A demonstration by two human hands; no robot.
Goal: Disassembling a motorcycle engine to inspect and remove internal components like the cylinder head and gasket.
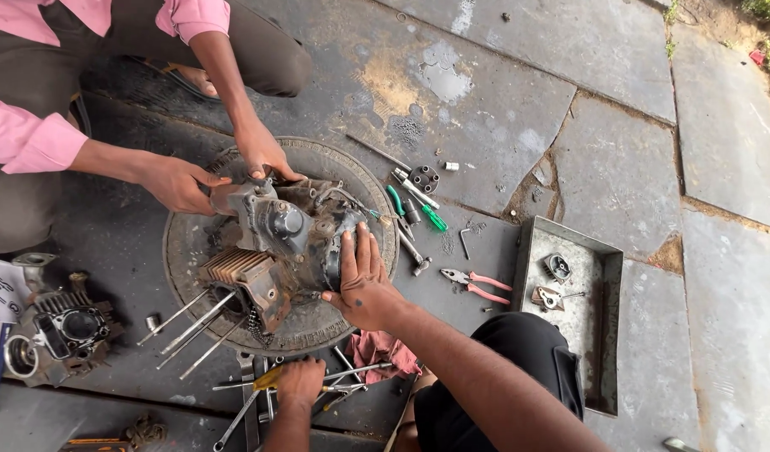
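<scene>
A greasy motorcycle engine [276, 238] with a finned cylinder and long studs lies on a round metal disc [335, 163] on the stone floor. My right hand [364, 285] lies flat against the engine's right side, fingers spread. My left hand [300, 381] is closed around a yellow-handled tool [266, 378] among loose spanners near the disc's front edge. Another person in a pink shirt crouches at the far left; one of their hands [177, 182] holds the engine's left end, the other hand [264, 155] rests on its top.
A second engine part [63, 331] sits at the left. Pink-handled pliers [479, 285], a green-handled screwdriver [431, 216] and sockets lie right of the disc. A grey metal tray [607, 335] holds small parts. A red rag [377, 347] lies by my knee.
</scene>
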